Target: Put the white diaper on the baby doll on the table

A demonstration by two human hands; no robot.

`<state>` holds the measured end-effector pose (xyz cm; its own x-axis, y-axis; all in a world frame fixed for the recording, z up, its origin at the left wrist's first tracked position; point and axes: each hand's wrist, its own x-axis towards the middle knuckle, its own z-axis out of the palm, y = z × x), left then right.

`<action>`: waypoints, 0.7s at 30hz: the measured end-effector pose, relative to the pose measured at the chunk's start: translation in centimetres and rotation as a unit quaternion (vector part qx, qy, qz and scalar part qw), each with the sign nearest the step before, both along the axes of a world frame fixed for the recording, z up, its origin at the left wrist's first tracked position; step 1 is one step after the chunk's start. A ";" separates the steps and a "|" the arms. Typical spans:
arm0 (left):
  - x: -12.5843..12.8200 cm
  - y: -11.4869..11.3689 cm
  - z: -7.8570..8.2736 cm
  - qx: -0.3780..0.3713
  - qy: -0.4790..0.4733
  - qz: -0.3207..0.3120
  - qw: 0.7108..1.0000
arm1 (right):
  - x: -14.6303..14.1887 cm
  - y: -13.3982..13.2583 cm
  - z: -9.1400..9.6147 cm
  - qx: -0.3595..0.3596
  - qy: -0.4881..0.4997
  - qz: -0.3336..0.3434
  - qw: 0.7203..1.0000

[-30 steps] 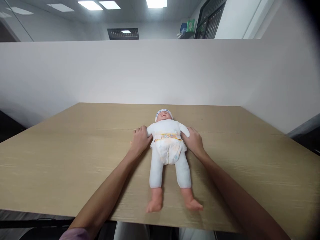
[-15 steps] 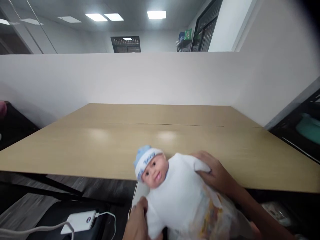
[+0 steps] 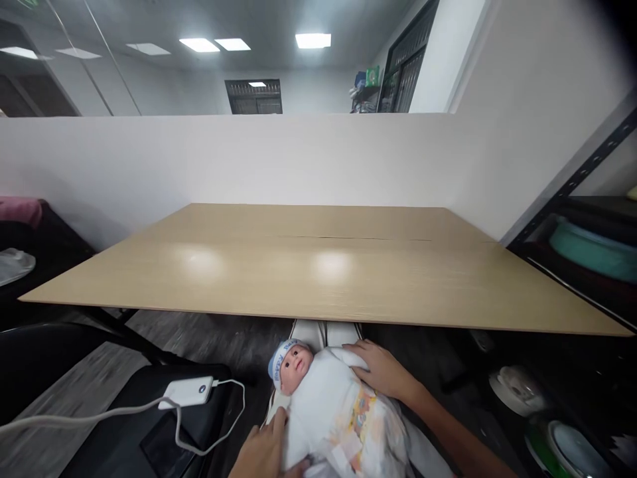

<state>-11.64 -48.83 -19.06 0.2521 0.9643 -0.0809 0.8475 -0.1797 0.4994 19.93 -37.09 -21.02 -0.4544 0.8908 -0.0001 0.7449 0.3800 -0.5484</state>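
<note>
Head view, from the left: a white device [image 3: 186, 392] with a cable lies on a black chair [image 3: 99, 448]; my left hand [image 3: 261, 448] grips one side of the doll [image 3: 318, 401], which lies aslant, capped head leftward, on my lap [image 3: 343, 333] before the table [image 3: 269, 282]; my right hand [image 3: 383, 372] clasps its other arm.

By the near edge of the desk [image 3: 318, 285], towards its left corner, a black chair seat [image 3: 119, 445] bears a white power bank [image 3: 185, 393], whose pale cable [image 3: 64, 421] loops past the seat's right edge. A pink cloth [image 3: 20, 210] lies beyond the desk's left edge, a teal basin [image 3: 592, 251] beyond its right edge, and a pale wall [image 3: 318, 159] stands behind the far edge.
</note>
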 end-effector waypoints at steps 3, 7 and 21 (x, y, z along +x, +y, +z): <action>0.3 1.1 0.3 0.025 0.038 -0.010 0.999 | 0.4 -0.2 -1.6 0.009 0.049 -0.029 0.998; 2.7 3.8 2.4 0.063 -0.002 -0.076 0.995 | 0.6 -2.2 -2.0 0.024 0.125 -0.071 0.989; 6.9 6.2 1.3 -0.004 -0.154 -0.241 0.958 | 0.3 -3.0 -2.5 -0.030 0.184 -0.116 0.976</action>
